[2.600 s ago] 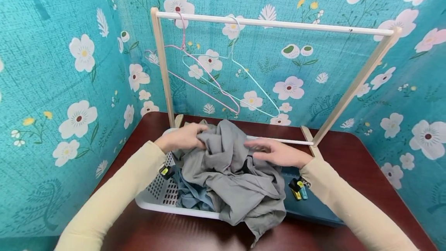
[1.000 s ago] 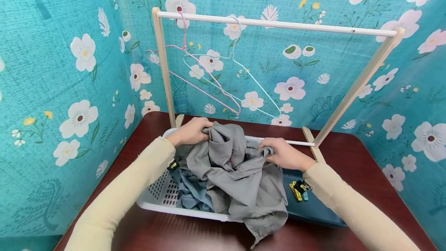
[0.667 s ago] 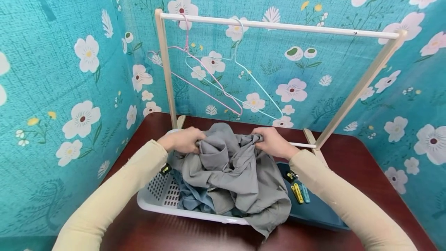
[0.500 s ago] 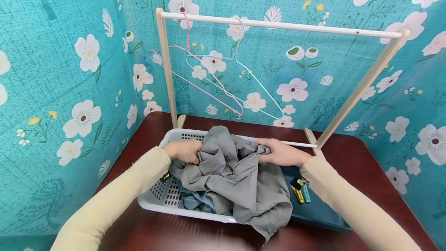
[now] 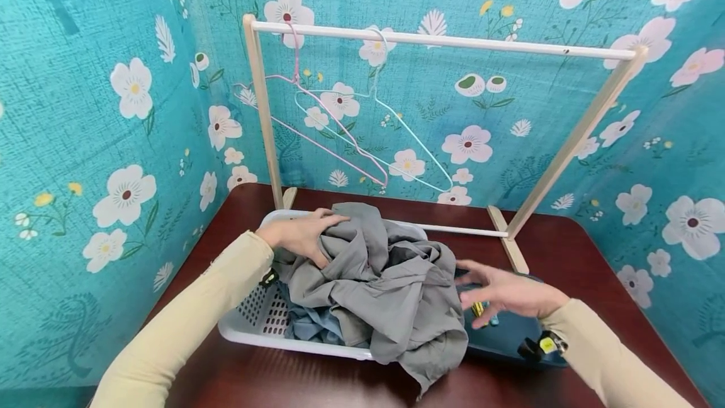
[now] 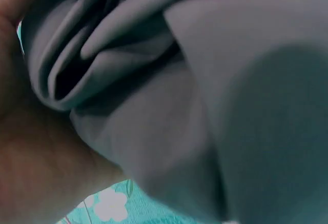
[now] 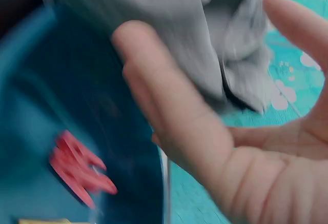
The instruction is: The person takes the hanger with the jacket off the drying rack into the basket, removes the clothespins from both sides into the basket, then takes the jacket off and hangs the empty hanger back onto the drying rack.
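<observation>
A crumpled grey garment (image 5: 391, 307) is heaped in a white perforated laundry basket (image 5: 306, 347) and hangs over its front right side. Its exact kind is hidden by the folds. My left hand (image 5: 297, 235) rests against the heap's left side, thumb and fingers spread apart on the cloth. Grey folds (image 6: 169, 116) fill most of the left wrist view. Apart from the garment, my right hand (image 5: 510, 291) hovers over the dark blue tray (image 5: 493, 342) with loosely spread fingers and nothing between them. Blue cloth (image 5: 314, 326) lies beneath the garment.
Yellow clothespins (image 5: 480, 315) and pink ones (image 7: 79, 167) lie in the tray. Behind the basket stands a wooden rack with a white rail (image 5: 442, 41). From it hang a pink hanger (image 5: 296, 55) and a mint hanger (image 5: 413, 133). Flowered cloth (image 5: 470, 143) surrounds the table.
My right hand has let go of the garment's right part and moved right, over the tray. My left hand's fingers have spread on the cloth. The released part has dropped onto the heap.
</observation>
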A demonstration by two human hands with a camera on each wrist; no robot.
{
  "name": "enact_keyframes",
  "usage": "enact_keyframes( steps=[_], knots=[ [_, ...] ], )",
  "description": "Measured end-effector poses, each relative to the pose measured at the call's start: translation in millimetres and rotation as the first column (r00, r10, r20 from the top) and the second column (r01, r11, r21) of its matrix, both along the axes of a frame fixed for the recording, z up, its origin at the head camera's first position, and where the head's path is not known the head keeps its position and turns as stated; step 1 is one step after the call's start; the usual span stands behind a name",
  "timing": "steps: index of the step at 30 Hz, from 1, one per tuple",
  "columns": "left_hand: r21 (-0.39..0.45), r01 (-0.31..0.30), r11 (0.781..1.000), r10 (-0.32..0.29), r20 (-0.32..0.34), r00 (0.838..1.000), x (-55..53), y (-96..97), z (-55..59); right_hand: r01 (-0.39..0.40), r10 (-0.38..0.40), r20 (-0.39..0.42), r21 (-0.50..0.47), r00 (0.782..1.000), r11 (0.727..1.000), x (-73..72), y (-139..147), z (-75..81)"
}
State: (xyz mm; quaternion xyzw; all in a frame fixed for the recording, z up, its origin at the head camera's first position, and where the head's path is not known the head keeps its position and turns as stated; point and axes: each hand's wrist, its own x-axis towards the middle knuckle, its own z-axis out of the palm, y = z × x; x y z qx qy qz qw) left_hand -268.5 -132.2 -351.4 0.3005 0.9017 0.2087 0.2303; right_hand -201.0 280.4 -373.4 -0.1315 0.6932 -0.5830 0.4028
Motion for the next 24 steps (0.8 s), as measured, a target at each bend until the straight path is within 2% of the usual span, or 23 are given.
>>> enact_keyframes(
  steps=[3, 8, 13, 15, 17, 19, 21, 24],
  knots=[
    [-0.05, 0.014, 0.999, -0.013, 0.032, 0.999, 1.4, 4.1, -1.7, -0.016, 0.018, 0.038, -0.042, 0.999, 0.999, 14.1, -2.6, 0.1],
    [-0.087, -0.001, 0.996, 0.003, 0.031, 1.0, 3.8, 7.6, -3.9, -0.019, 0.015, -0.025, -0.18, 1.0, 0.984, 24.7, -13.3, -0.6],
    [-0.113, -0.006, 0.994, 0.012, 0.052, 0.999, 6.5, 9.8, -5.3, -0.027, -0.01, -0.148, -0.248, 0.989, 0.968, 24.4, -33.0, -6.2],
    [-0.131, -0.001, 0.991, 0.01, 0.069, 0.998, 8.0, 10.7, -6.4, -0.043, -0.004, -0.243, -0.187, 0.97, 0.981, 22.9, -40.3, -7.3],
    [-0.16, 0.001, 0.987, 0.013, 0.084, 0.996, 9.5, 11.6, -8.0, -0.058, 0.031, -0.353, -0.067, 0.935, 0.996, 19.3, -47.4, -8.0],
    [-0.186, 0.002, 0.983, 0.015, 0.09, 0.996, 10.7, 12.3, -10.0, -0.062, 0.099, -0.471, 0.092, 0.877, 0.994, 13.6, -54.2, -8.4],
    [-0.204, 0.004, 0.979, 0.015, 0.093, 0.996, 11.3, 12.8, -12.1, -0.058, 0.185, -0.558, 0.238, 0.809, 0.97, 5.7, -61.1, -8.0],
    [-0.227, 0.036, 0.973, -0.015, 0.094, 0.995, 12.0, 13.9, -14.6, -0.059, 0.303, -0.622, 0.381, 0.722, 0.923, -7.4, -73.3, -4.4]
  ],
)
